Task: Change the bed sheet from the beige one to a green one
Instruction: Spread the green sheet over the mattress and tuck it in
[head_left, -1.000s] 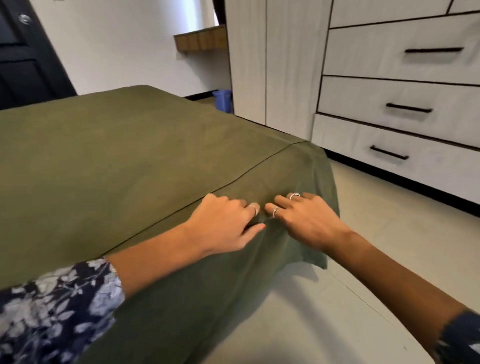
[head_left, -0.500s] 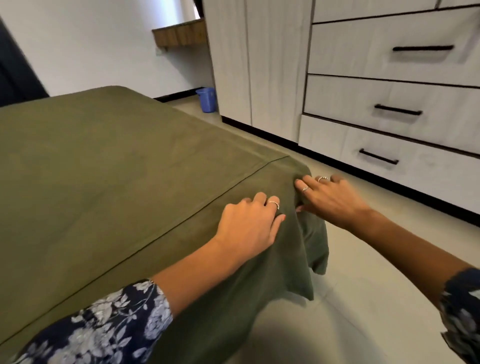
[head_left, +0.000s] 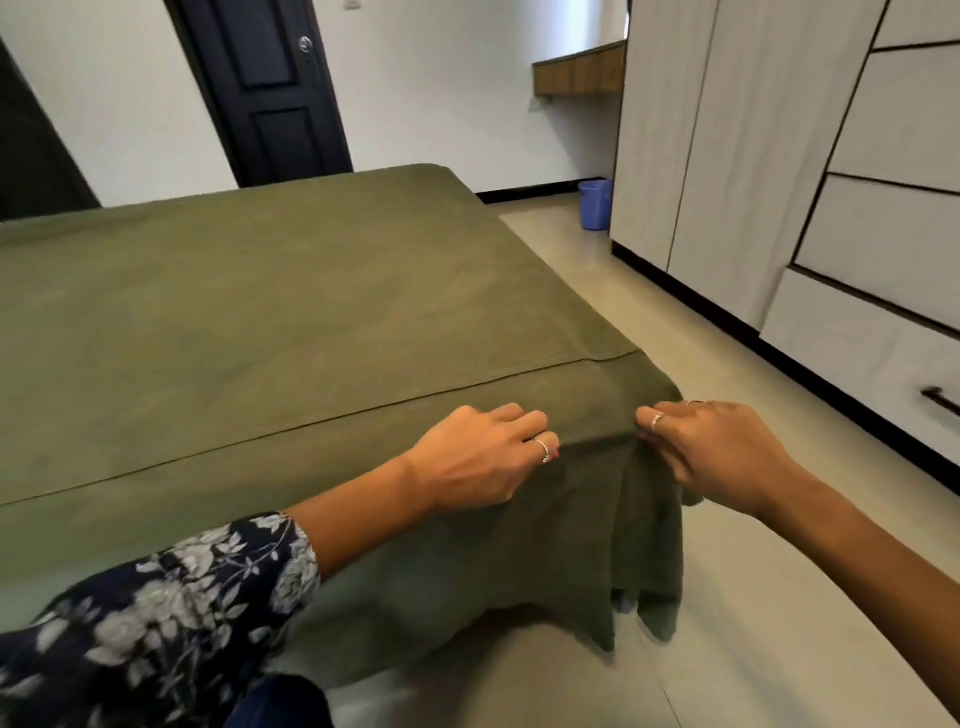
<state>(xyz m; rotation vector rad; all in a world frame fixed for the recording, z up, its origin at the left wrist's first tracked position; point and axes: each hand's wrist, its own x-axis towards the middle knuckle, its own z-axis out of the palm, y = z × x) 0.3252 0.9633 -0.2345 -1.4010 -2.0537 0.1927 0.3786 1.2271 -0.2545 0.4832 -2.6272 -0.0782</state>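
Green sheet (head_left: 291, 312) covers the whole bed top, its edge draped over the near corner toward the floor (head_left: 753, 597). Left hand (head_left: 478, 457) rests on the bed edge, fingers curled into the cloth. Right hand (head_left: 717, 452) pinches the sheet at the corner fold. Wardrobe drawers (head_left: 883, 249) beside; blue bin (head_left: 596, 204) further back.

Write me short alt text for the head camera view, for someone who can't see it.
Two hands work a green bed sheet at the bed's near corner: the left hand rests on the edge, the right hand grips the draped corner fabric. Behind are a black door, a blue bin and pale drawers.
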